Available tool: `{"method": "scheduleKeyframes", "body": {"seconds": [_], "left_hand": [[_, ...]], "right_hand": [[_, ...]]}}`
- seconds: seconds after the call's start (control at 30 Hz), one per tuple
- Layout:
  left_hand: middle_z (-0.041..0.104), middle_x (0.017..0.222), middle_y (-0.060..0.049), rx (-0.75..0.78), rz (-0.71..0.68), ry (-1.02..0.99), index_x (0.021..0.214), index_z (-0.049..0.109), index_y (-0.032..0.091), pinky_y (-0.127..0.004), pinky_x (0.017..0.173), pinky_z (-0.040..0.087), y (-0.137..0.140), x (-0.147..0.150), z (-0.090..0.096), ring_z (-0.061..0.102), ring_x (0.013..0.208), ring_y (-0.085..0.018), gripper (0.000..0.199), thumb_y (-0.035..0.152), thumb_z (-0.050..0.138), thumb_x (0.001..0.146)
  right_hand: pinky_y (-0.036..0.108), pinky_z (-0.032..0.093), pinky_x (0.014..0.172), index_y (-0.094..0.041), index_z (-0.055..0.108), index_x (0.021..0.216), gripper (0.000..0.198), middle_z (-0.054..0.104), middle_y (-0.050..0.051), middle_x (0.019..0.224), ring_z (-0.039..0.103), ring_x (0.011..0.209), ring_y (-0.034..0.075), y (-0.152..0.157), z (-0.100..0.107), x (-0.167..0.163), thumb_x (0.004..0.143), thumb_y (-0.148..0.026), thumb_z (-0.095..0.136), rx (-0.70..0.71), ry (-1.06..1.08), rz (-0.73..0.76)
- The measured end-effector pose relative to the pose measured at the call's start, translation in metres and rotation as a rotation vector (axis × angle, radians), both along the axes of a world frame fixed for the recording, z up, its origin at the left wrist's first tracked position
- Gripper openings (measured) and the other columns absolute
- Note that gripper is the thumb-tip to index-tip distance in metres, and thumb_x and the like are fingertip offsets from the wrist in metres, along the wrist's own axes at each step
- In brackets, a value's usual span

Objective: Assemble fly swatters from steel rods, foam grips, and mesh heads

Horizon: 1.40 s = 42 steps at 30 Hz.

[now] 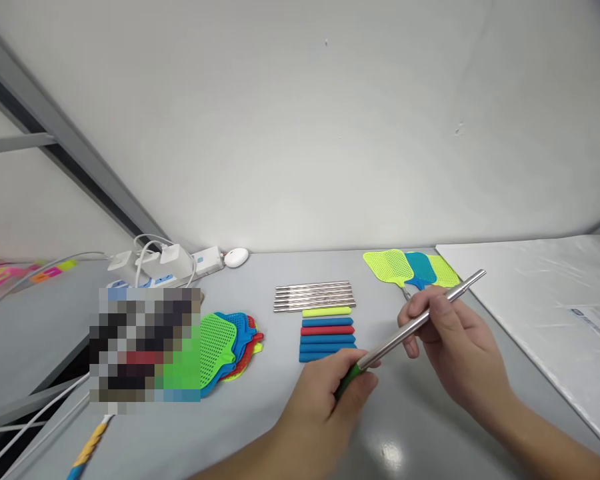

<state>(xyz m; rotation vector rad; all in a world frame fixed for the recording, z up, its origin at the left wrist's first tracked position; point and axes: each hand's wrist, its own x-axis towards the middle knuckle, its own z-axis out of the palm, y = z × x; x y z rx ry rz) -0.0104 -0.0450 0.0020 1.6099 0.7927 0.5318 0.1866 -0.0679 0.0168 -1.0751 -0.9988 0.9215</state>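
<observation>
My left hand [330,390] is closed round a green handle grip [349,380] from which a shiny metal rod [395,340] sticks out, tilted up to the right. Higher along that rod, my right hand [455,340] pinches it between thumb and fingers. Beyond my hands lies a row of metal rods [314,296]. Just in front of them sit several loose handle grips, with a yellow one [327,312], a red one [327,331] and blue ones [327,348]. Behind my right hand are fly swatters with yellow [387,265] and blue [421,267] heads.
Loose fly swatter heads [215,343] in green, blue, red and yellow overlap at the left, partly under a pixelated patch. A power strip [207,260] with white plugs and cables stands at the back left. Plastic-wrapped white sheeting [540,300] covers the right side.
</observation>
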Motion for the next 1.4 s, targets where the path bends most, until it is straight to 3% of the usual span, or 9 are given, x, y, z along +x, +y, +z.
{"method": "scheduleKeyframes", "body": {"seconds": [0.4,0.57,0.73,0.97,1.13,1.27,1.4], "left_hand": [[0.038,0.069,0.003,0.099,-0.046,0.025,0.093,0.061,0.02,-0.024,0.058,0.027,0.0,0.0,0.006,0.034,0.063,-0.011,0.03,0.043,0.042,0.098],[0.044,0.07,0.003,0.155,-0.102,0.007,0.104,0.063,0.022,-0.024,0.06,0.03,-0.002,0.001,0.007,0.037,0.064,-0.012,0.027,0.037,0.042,0.098],[0.053,0.075,0.0,0.161,-0.089,-0.02,0.096,0.064,0.018,-0.024,0.062,0.033,-0.005,0.0,0.005,0.043,0.068,-0.012,0.027,0.036,0.044,0.097],[0.058,0.086,-0.002,0.219,-0.031,-0.043,0.113,0.061,0.023,-0.026,0.066,0.039,-0.008,0.0,0.0,0.05,0.075,-0.015,0.025,0.032,0.049,0.093],[0.057,0.088,-0.001,0.251,-0.075,-0.013,0.11,0.061,0.023,-0.027,0.071,0.041,-0.005,0.001,-0.001,0.052,0.081,-0.015,0.023,0.024,0.051,0.089],[0.049,0.075,0.003,0.114,-0.103,-0.022,0.109,0.061,0.024,-0.023,0.059,0.035,-0.005,0.001,-0.002,0.043,0.065,-0.011,0.021,0.028,0.048,0.093],[0.045,0.073,0.004,0.015,0.066,-0.167,0.116,0.058,0.025,-0.022,0.054,0.03,-0.005,0.0,-0.004,0.038,0.06,-0.009,0.025,0.037,0.049,0.095]], "right_hand": [[0.028,0.046,0.056,-0.022,0.059,0.08,0.029,0.056,-0.001,0.073,0.052,0.055,0.011,-0.001,0.0,0.003,0.096,-0.044,0.048,-0.002,-0.136,0.017],[0.026,0.046,0.061,-0.024,0.061,0.087,0.02,0.057,-0.001,0.075,0.055,0.064,0.012,-0.009,0.001,0.0,0.097,-0.035,0.048,0.016,-0.348,0.283],[0.025,0.045,0.066,-0.025,0.061,0.088,0.015,0.058,-0.001,0.08,0.055,0.074,0.013,-0.012,0.004,-0.008,0.096,-0.031,0.05,0.004,-0.435,0.438],[0.025,0.042,0.059,-0.026,0.062,0.086,0.017,0.055,-0.001,0.074,0.051,0.065,0.013,-0.014,0.003,0.0,0.096,-0.029,0.049,0.078,-0.582,0.3],[0.025,0.042,0.056,-0.025,0.059,0.08,0.02,0.052,-0.001,0.072,0.048,0.06,0.012,-0.017,-0.003,0.004,0.096,-0.031,0.048,0.121,-0.582,0.141],[0.024,0.042,0.051,-0.028,0.058,0.089,0.012,0.052,-0.002,0.07,0.049,0.055,0.011,-0.012,-0.008,0.002,0.093,-0.038,0.054,-0.016,-0.353,-0.006],[0.024,0.041,0.052,-0.029,0.053,0.097,0.017,0.051,-0.006,0.063,0.048,0.052,0.01,-0.001,-0.01,0.004,0.088,-0.04,0.063,-0.139,-0.107,0.005]]}}
